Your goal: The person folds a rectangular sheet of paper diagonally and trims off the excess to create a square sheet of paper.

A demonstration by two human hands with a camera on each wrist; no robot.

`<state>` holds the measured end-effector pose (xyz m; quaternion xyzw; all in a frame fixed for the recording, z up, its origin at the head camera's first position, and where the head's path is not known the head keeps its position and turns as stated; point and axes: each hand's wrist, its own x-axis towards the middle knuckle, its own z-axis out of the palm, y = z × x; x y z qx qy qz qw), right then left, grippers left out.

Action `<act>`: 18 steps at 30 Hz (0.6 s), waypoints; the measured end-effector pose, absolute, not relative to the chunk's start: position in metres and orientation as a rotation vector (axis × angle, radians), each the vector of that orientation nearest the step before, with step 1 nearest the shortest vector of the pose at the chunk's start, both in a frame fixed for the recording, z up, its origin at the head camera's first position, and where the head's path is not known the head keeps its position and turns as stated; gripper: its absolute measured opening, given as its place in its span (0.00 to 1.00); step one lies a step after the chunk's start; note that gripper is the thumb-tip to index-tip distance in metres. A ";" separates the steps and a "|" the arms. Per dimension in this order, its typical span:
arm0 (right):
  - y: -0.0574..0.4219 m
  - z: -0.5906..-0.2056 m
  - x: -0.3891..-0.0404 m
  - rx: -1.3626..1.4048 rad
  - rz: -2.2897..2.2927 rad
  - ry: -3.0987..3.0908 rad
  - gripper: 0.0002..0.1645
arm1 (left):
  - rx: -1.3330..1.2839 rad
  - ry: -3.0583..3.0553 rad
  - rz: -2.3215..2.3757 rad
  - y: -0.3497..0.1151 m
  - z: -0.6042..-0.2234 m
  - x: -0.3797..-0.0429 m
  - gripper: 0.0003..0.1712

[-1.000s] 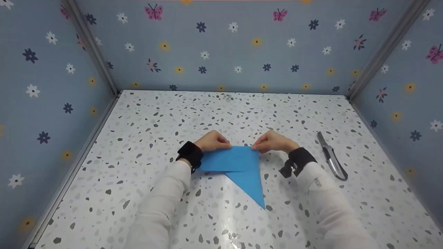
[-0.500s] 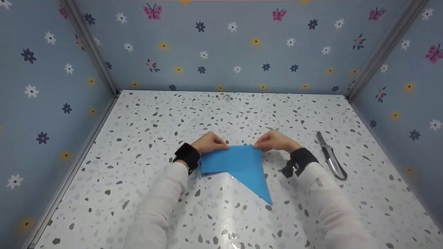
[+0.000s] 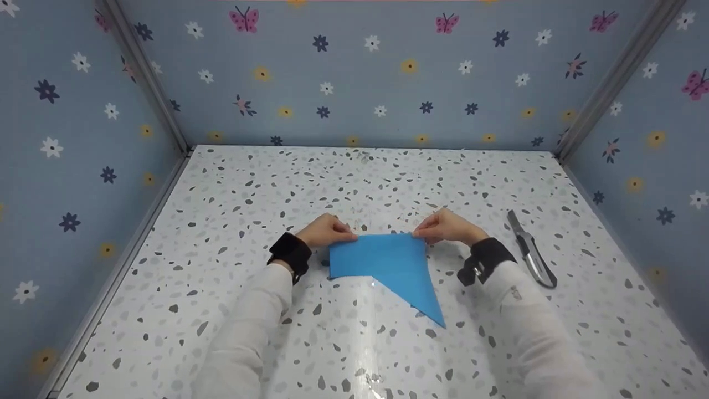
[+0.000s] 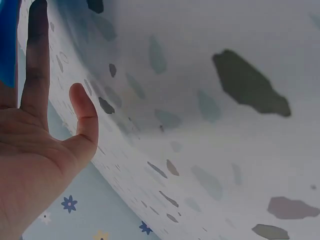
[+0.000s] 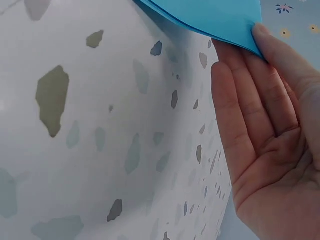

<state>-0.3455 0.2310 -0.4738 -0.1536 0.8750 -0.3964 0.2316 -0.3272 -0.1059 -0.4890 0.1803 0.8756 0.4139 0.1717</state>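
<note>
A folded blue paper lies flat on the speckled table, its long point reaching toward me on the right. My left hand touches the paper's far left corner with straight fingers. In the left wrist view the thumb stands apart from the blue paper. My right hand touches the far right corner. In the right wrist view its fingers are stretched out, and one fingertip meets the corner of the blue paper. The right thumb is hidden.
A grey pair of scissors lies shut on the table to the right of my right wrist. Flowered blue walls close the table in at the left, back and right. Black bands sit on both wrists.
The paper has slid and turned a little to the right, and its near point has swung rightward. Both hands moved right with its far corners.
</note>
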 end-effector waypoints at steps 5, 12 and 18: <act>0.235 -0.475 -0.346 -0.425 -1.098 2.396 0.18 | 0.524 2.487 1.176 -0.110 -0.489 -0.326 0.17; 0.241 -0.476 -0.344 -0.425 -1.111 2.385 0.18 | 0.471 2.512 1.142 -0.119 -0.489 -0.321 0.16; 0.244 -0.479 -0.344 -0.437 -1.134 2.380 0.19 | 0.440 2.503 1.150 -0.126 -0.494 -0.321 0.16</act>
